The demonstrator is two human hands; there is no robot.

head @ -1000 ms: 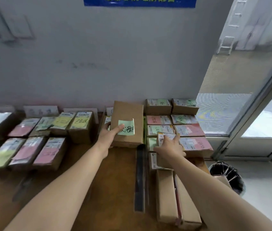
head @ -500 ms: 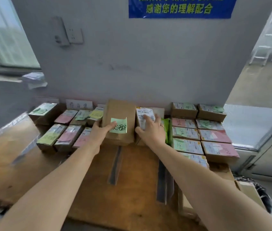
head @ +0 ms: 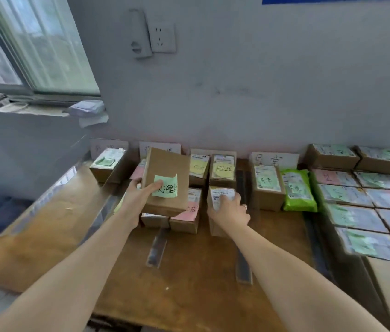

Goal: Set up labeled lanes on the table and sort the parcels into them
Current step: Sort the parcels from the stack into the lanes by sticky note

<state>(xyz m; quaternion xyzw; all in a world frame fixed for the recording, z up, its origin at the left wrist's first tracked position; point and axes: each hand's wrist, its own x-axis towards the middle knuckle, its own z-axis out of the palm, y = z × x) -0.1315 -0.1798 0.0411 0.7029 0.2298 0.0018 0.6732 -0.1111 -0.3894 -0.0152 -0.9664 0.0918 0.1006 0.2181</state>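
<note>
Our left hand (head: 139,196) grips the green-note box (head: 165,168), long side pointing at the wall (head: 237,92), hovering just above the stacked parcels (head: 185,218), while our right hand (head: 228,208) holds the white-label parcel (head: 221,194) alongside.

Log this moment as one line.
left hand: holds box, thumb on green note | right hand: grips parcel on table | phase: sorting

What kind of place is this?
Probably a parcel sorting room: small brown cardboard parcels with shipping labels and coloured sticky notes lie in rows on a wooden table, and handwritten white paper cards lean against the grey wall.
</note>
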